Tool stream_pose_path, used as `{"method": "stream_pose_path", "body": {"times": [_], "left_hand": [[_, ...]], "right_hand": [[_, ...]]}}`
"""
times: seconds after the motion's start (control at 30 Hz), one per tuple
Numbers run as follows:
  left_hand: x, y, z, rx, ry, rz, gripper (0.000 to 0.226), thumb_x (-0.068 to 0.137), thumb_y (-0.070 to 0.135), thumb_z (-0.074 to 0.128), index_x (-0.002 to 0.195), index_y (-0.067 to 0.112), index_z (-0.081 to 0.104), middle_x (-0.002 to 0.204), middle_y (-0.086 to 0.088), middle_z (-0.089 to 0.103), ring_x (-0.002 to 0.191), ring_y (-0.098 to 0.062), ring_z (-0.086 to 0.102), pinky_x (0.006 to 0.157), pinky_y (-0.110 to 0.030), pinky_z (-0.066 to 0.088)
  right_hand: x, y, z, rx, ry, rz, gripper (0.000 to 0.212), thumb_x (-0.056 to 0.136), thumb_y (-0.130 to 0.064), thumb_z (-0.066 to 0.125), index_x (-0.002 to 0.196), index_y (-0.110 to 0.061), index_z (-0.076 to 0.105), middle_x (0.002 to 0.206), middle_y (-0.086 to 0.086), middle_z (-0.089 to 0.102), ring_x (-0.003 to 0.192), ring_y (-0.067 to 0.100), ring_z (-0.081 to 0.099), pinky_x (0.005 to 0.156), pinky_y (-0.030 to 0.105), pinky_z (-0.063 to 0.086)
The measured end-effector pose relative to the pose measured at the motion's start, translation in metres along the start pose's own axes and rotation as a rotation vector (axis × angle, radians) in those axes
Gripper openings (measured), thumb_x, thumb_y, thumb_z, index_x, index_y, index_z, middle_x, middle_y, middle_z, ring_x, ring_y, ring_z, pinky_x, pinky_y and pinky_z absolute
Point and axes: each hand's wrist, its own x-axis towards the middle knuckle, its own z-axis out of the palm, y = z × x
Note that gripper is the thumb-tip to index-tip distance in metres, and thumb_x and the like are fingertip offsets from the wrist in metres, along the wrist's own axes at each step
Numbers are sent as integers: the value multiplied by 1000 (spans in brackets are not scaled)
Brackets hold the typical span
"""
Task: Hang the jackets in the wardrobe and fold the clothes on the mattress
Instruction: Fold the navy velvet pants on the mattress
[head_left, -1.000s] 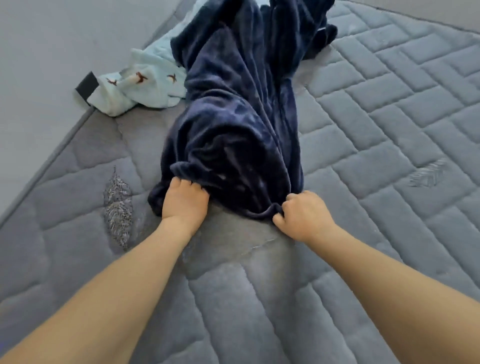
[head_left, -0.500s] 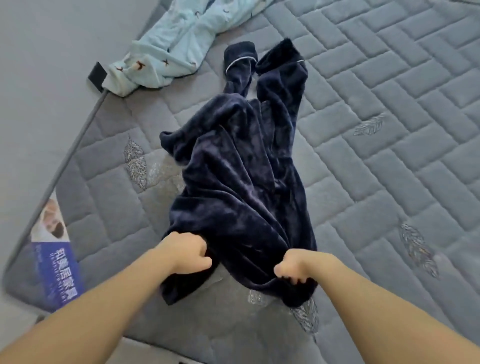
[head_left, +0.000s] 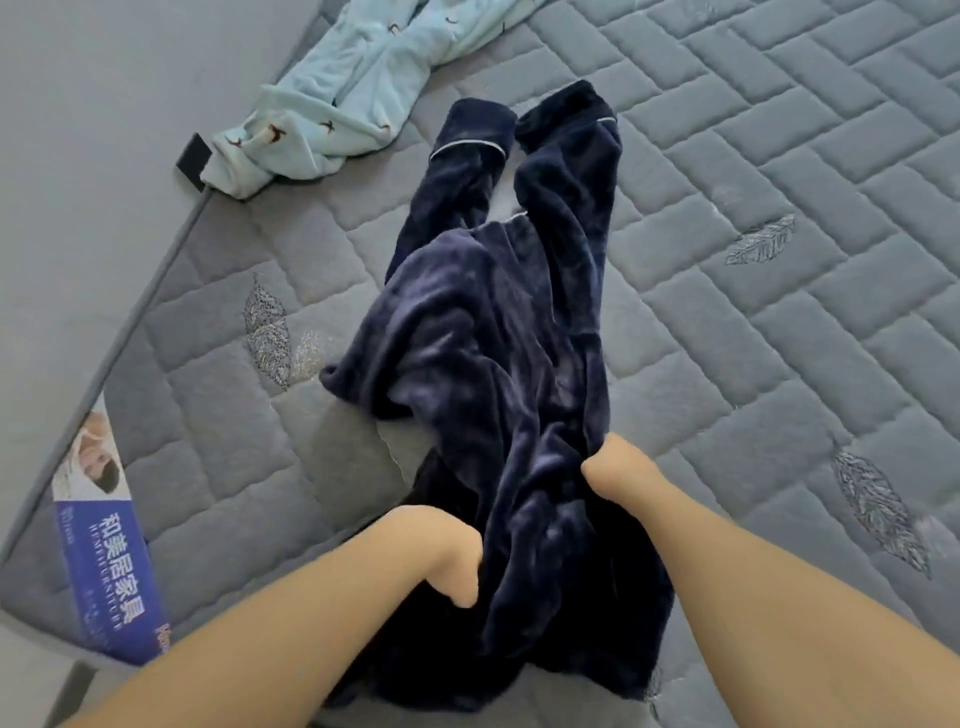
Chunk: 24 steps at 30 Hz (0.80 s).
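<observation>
Your left hand (head_left: 447, 556) and right hand (head_left: 615, 467) each grip a bunch of the dark blue pyjama trousers (head_left: 498, 374), which lie rumpled lengthwise on the grey mattress (head_left: 779, 338). A pale blue garment (head_left: 358, 88) lies near the far left edge.

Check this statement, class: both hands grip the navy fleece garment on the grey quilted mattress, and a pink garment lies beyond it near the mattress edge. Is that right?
Not quite. The head view shows the far garment is light blue, not pink. The rest holds: the left hand and right hand grip the navy fleece garment on the mattress.
</observation>
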Motion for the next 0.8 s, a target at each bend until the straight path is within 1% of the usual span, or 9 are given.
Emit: {"method": "stream_pose_path", "body": {"times": [0.07,0.2,0.23,0.3,0.4,0.5,0.57,0.67,0.8], "left_hand": [[-9,-16,-17,-166,123,-87,17,83,35,54,77,20,59,84,-2,67,73,-24,61,68,-33,50],[-18,-64,-71,-269,1169,-328,23,80,38,61,91,20,51,108,-9,56,102,-32,50,80,-41,43],[-16,-74,-82,-330,1260,-389,41,76,44,66,103,17,50,118,-12,51,111,-35,46,87,-45,43],[-8,-78,-98,-475,1032,-487,77,71,61,68,130,18,42,140,-11,37,132,-35,32,104,-54,33],[17,-53,-102,-166,762,-388,40,86,55,52,113,26,54,134,-5,50,129,-29,41,113,-55,22],[22,-5,-87,-122,860,-23,17,91,39,49,86,25,40,101,-4,62,94,-31,58,83,-42,43],[15,18,-68,-150,828,135,20,91,42,49,85,31,33,81,3,59,75,-28,56,63,-38,40],[0,25,-42,-74,716,202,21,93,50,46,89,38,29,69,6,56,66,-21,55,61,-37,44],[-9,-2,-49,-260,628,110,43,81,65,56,104,38,30,75,11,57,71,-13,57,64,-33,41]], "right_hand": [[-11,22,-2,-258,-137,0,12,86,-10,43,83,-14,54,88,5,58,74,23,54,72,31,46],[-38,106,-35,-566,-217,188,16,81,-12,39,82,-17,55,108,4,59,95,26,55,91,38,48],[-42,124,-47,-580,-230,255,25,80,-13,39,94,-18,59,117,5,60,101,27,56,95,39,47],[-47,150,-64,-548,-223,383,44,75,-15,41,115,-17,59,123,9,57,113,28,56,99,42,46],[-42,156,-76,-412,-29,398,59,82,-18,44,140,-13,33,143,14,35,129,37,41,103,53,41],[-24,119,-91,-345,202,75,73,89,-26,51,150,-19,12,156,10,9,138,36,27,107,54,33],[-10,79,-96,-216,271,-185,69,90,-27,50,151,-18,18,157,9,17,136,35,33,107,49,35],[0,18,-105,118,274,-303,57,92,-27,47,147,-17,32,149,10,38,130,34,43,106,50,38],[0,-39,-95,130,262,-456,69,92,-41,48,154,-27,20,156,3,30,139,30,33,109,54,33]]}}
